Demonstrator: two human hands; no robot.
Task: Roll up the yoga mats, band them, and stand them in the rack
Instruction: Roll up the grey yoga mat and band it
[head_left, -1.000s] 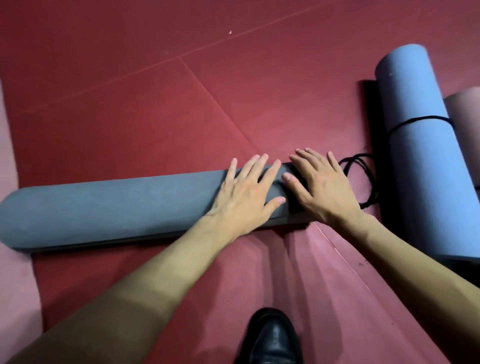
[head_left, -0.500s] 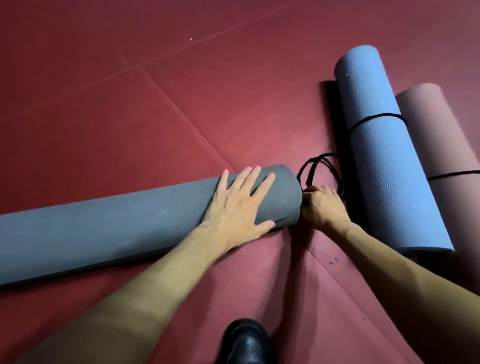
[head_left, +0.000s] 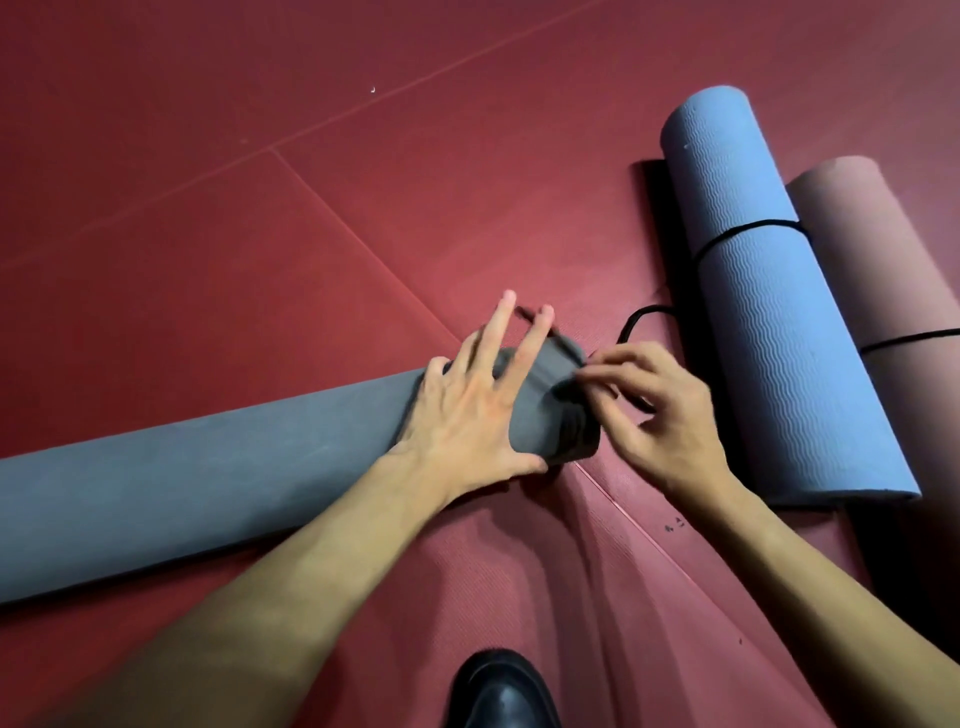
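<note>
Long roll (head_left: 208, 493) across floor (head_left: 260, 234); banded roll (head_left: 769, 338) right; second banded roll (head_left: 893, 270) just beside, farther right.

Left hand (head_left: 467, 415) flat on the grey rolled mat (head_left: 208, 483), black band (head_left: 569, 347) at its end in the right hand's (head_left: 660, 415) pinch.

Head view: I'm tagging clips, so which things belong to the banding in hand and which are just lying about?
In hand: grey mat; black band at its end; left hand pressing the roll; right hand pinching the band.

Lying about: blue mat and pink mat, both already banded; spare black loop on the floor; black shoe.
</note>
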